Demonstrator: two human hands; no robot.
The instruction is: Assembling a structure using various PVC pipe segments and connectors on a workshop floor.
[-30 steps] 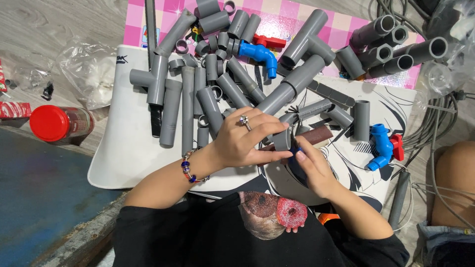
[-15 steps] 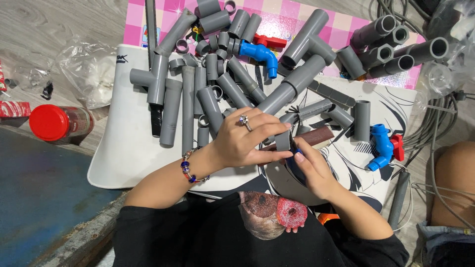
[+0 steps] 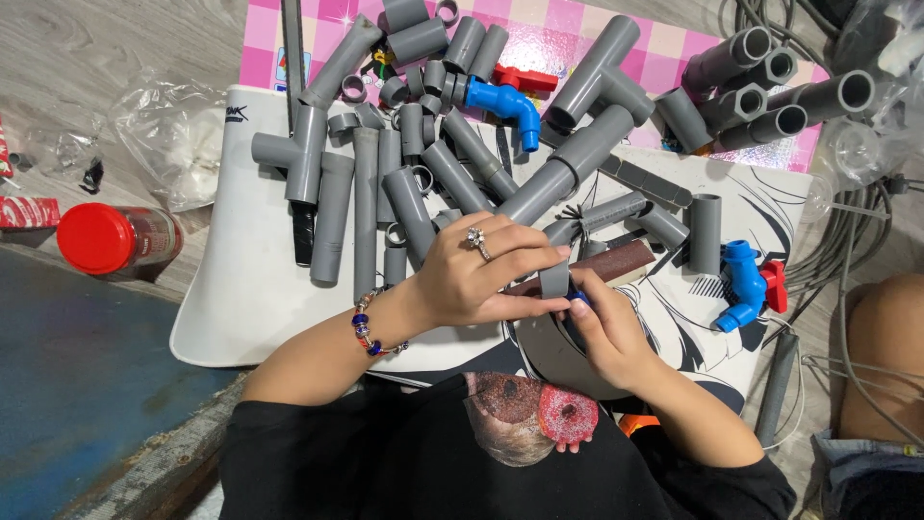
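The person leans over a white board (image 3: 241, 289) heaped with grey pipe offcuts, both hands meeting just below the pile. The left hand (image 3: 476, 274), with a ring on one finger and a beaded bracelet (image 3: 369, 327) at the wrist, curls over a short grey pipe piece (image 3: 554, 279), its fingers pressed together along the top and pinching it. The right hand (image 3: 604, 332) comes up from below, fingers bunched and closed around something small and dark blue at the pipe piece's lower end; what that is I cannot tell. The pipe piece sits between the two hands, just in front of a brown cylinder (image 3: 616, 262) lying on the board. A blue elbow tap with a red handle (image 3: 746, 284) rests to the right, well apart from the hands, and another blue tap (image 3: 505, 101) lies up among the pipes. A red-lidded jar (image 3: 111, 239) lies on the floor to the left.
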